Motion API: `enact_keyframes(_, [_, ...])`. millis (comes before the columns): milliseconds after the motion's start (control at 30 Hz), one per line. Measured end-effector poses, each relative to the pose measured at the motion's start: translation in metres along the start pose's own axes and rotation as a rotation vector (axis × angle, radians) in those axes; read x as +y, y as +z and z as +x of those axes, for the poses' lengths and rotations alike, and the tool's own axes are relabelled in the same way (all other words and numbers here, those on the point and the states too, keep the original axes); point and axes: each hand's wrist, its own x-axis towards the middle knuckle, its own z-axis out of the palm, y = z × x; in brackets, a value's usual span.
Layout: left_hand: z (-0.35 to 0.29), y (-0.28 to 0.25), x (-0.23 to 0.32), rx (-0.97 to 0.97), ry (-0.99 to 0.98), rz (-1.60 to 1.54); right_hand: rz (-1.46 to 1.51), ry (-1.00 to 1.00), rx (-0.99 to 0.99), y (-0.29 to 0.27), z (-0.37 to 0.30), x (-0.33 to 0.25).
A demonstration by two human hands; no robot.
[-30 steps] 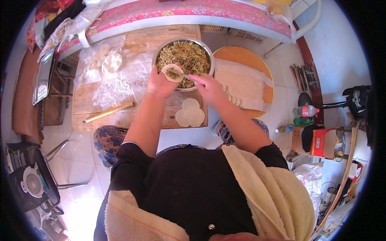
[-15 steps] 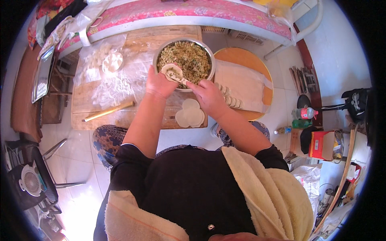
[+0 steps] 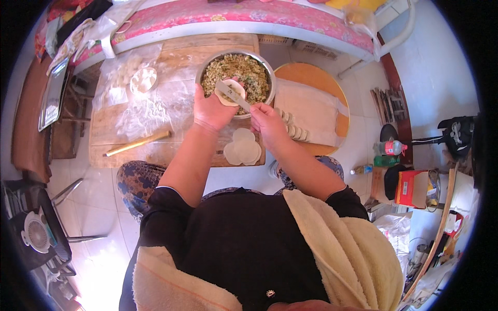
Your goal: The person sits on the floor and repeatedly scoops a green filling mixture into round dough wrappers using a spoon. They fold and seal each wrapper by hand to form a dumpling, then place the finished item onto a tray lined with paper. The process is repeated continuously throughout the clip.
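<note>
Shifted slightly rightward since the earlier head view, the soft dough wrapper (image 3: 226, 101) sits unsealed in the cupped left hand (image 3: 211, 110), over the shiny metal bowl (image 3: 274, 86)'s near edge. The right hand (image 3: 267, 121) pinches a flat spatula (image 3: 234, 95) across it. Plump dumplings (image 3: 293, 131) line a pale cloth (image 3: 314, 109), finished; flat wrappers (image 3: 242, 147) and crumbly filling (image 3: 236, 67) remain unused.

Bare forearms (image 3: 196, 160) angled inward, left grip (image 3: 213, 108) cupped palm up, right grip (image 3: 266, 120) pinched.
</note>
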Motion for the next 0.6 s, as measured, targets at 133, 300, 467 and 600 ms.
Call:
enact_keyframes(133, [0.003, -0.002, 0.005, 0.004, 0.058, 0.060, -0.150, 0.032, 0.042, -0.008, 0.000, -0.001])
enact_keyframes(300, [0.002, -0.007, 0.027, 0.047, 0.171, 0.008, -0.398, 0.066, 0.030, -0.032, -0.007, -0.019])
enact_keyframes(467, [-0.016, -0.006, 0.050, 0.053, 0.208, 0.006, -0.603, -0.172, 0.116, -0.048, -0.009, -0.051])
enact_keyframes(600, [-0.053, 0.016, 0.043, 0.042, 0.131, 0.105, -1.425, -0.579, 0.145, -0.057, 0.031, -0.013])
